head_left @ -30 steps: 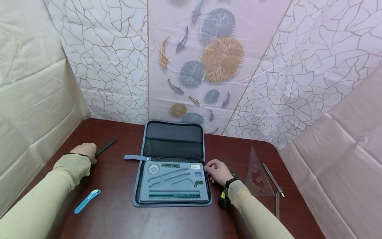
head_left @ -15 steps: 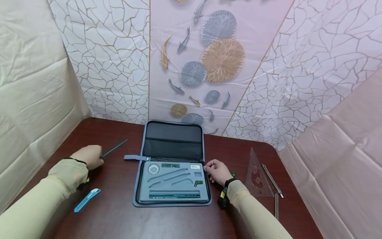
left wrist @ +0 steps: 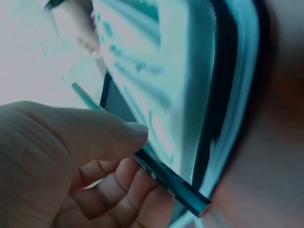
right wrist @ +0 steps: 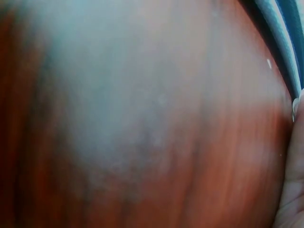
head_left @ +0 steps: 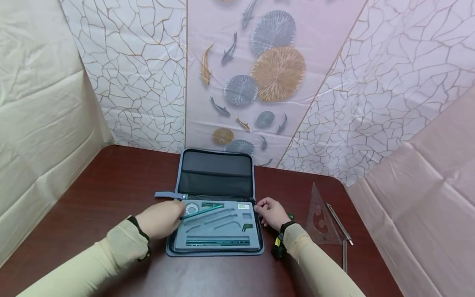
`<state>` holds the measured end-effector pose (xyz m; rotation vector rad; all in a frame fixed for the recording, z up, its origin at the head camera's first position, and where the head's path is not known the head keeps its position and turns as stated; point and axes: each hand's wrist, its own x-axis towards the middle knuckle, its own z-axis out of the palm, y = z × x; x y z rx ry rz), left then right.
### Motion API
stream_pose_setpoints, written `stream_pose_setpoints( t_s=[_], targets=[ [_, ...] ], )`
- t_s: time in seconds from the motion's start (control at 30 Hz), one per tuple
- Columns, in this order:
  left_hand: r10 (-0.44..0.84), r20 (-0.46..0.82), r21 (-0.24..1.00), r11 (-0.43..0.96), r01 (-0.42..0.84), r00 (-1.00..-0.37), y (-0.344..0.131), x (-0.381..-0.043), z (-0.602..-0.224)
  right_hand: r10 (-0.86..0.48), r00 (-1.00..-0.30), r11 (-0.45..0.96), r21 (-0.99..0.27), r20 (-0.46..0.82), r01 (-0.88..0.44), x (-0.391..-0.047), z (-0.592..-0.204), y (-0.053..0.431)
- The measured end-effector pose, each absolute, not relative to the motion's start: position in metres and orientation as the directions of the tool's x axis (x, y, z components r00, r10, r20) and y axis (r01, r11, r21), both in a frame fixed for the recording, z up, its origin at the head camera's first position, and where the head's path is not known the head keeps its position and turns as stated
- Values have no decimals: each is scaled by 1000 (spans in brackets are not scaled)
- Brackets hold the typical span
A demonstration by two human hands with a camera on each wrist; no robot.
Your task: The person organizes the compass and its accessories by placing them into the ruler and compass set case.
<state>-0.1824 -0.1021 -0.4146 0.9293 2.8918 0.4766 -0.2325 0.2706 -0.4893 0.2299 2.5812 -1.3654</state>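
In the head view a blue zippered case [head_left: 215, 254] lies unfolded on the table. Its grey foam insert [head_left: 180, 235] has shaped slots and holds dark green pencils [head_left: 219, 243], a round white disc [head_left: 191, 209] and a small green piece [head_left: 247, 227]. Between thumb and fingers my left hand [head_left: 161, 218] pinches a dark green pencil [left wrist: 171, 183], which slants over the insert's upper left. My right hand [head_left: 272, 213], fingers curled, grips the case's right edge near the hinge. Only part of that hand shows in the right wrist view, beside the case wall [right wrist: 280, 33].
Right of the case lie a clear set square [head_left: 320, 218] and thin metal-coloured sticks [head_left: 339, 223]. A blue strap [head_left: 167, 194] sticks out at the case's left. Patterned cloth [head_left: 148, 82] walls the table's back and sides.
My left hand has carried the pencil from the table's left side rightward to over the insert. The light blue cutter at left is now hidden behind my left sleeve. My right hand stays put.
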Motion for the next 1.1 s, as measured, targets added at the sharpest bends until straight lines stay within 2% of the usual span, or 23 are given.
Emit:
stream_pose_setpoints(
  t_s=[0.27,0.47,0.63,1.1],
  targets=[
    [693,52,246,689,682,-719,-75,-166,-430,26,-964,555,-798,-264,234,-234,-489,270],
    [736,68,191,653,733,-673,-60,-161,-441,15,-965,550,-804,-262,227,-235,-487,271],
    [733,100,146,658,739,-673,-52,-157,-444,22,-963,546,-803,-269,237,-235,-487,273],
    [721,84,120,678,725,-688,-51,-141,-449,9,-967,549,-807,-255,217,-232,-487,272]
  ],
)
